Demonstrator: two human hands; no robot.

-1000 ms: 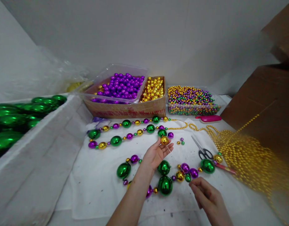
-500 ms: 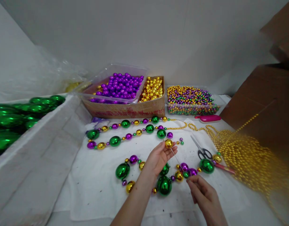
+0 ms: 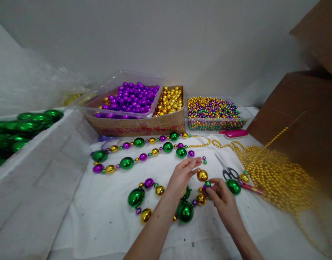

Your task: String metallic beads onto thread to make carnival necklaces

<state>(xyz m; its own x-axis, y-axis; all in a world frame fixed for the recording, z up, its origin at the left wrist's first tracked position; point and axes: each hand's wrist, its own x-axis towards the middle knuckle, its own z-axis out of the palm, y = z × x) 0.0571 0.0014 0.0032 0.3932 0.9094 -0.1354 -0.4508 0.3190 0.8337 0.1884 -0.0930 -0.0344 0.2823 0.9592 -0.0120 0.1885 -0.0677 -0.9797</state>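
A gold bead hangs on the thread between my two hands, close against a small green bead. The closed fingertips of my left hand pinch the thread above the gold bead. My right hand is closed on the bead strand just below, its fingertips at a purple bead. The strand's large green beads and smaller gold and purple ones curve leftward over the white cloth, partly behind my left forearm. Two tiny loose beads lie beyond my left fingertips.
Behind are a tub of purple beads, a carton of gold beads and a tub of small mixed beads. A beaded necklace lies ahead. Scissors and heaped gold bead chain sit right; large green beads fill a left box.
The gold bead has moved from my left fingertips down the thread to the green bead. My right hand has risen toward my left, and the left fingers have closed. The view has shifted slightly.
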